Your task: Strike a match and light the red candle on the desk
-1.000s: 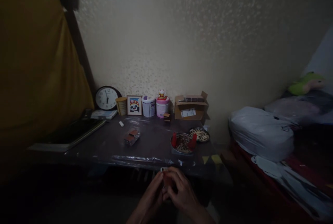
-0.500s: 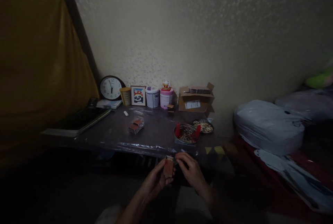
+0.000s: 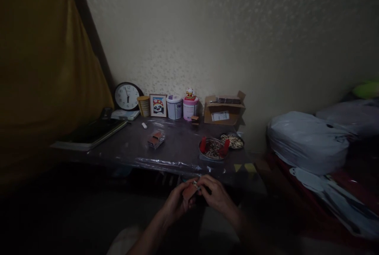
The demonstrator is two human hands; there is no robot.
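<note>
**Small box held low in front of the bench**

Dim wall and a dark bench (image 3: 124,150) under clear plastic fill the view, with a bed (image 3: 310,168) and a pale bundle (image 3: 308,140) to the right. Along the wall stand a clock (image 3: 127,96), a panda picture (image 3: 158,105), two tubs (image 3: 174,107) and an open carton (image 3: 224,109). Two round dishes (image 3: 212,149) sit near the bench's front right corner, and a wrapped packet (image 3: 156,139) lies mid-bench.

Below the bench's front edge, the left hand (image 3: 174,204) pinches a small reddish box (image 3: 189,192), fingers curled round it. The right hand (image 3: 217,195) meets it at the top end, fingertips pressed together on something thin and pale (image 3: 196,184); too dark to say what it is.

By my reading, the step in hand is working at the box's top end. The next move calls for a steady left grip and a fine right pinch, since the piece is small and the light poor.

Compared with half a second ago, the box sits lower and more tilted, the hands are closer together, and the right fingers now cover its top. The view has shifted little.
</note>
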